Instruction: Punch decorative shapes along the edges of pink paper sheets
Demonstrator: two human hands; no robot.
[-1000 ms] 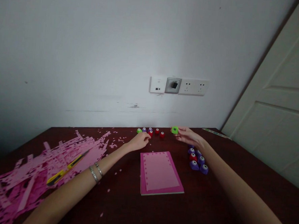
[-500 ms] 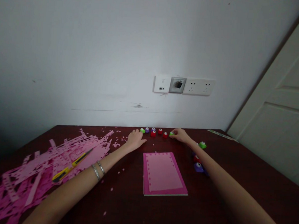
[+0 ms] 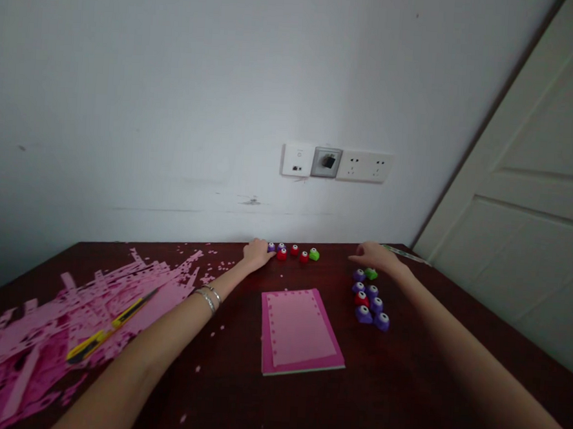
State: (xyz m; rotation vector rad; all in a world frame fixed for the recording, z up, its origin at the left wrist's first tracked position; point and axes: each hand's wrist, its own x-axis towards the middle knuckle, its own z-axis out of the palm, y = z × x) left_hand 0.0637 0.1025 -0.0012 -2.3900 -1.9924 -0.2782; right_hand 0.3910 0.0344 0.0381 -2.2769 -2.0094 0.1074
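Note:
My left hand (image 3: pixel 256 253) is at the back of the table, fingers curled around the spot of the leftmost green paper punch, which it hides. Beside it stand two purple paper punches (image 3: pixel 281 247), a row of red paper punches (image 3: pixel 294 250) and a green paper punch (image 3: pixel 314 254), all with white tops. My right hand (image 3: pixel 371 254) hovers above the right group with thumb and fingers apart, holding nothing visible. Under it are another green paper punch (image 3: pixel 371 273), several purple paper punches (image 3: pixel 377 305) and a red paper punch (image 3: pixel 361 299).
Stacked pink paper sheets (image 3: pixel 303 329) lie in the middle of the dark table. On the left is a heap of punched pink scraps (image 3: pixel 41 329) with a yellow utility knife (image 3: pixel 109 330) on it. Tiny paper cutouts (image 3: pixel 215 268) are scattered about. A printed strip (image 3: pixel 405 253) lies at the back right.
My right hand has set a green paper punch at the right end of the back row, let go and moved right. My left hand has shifted left over the leftmost green punch.

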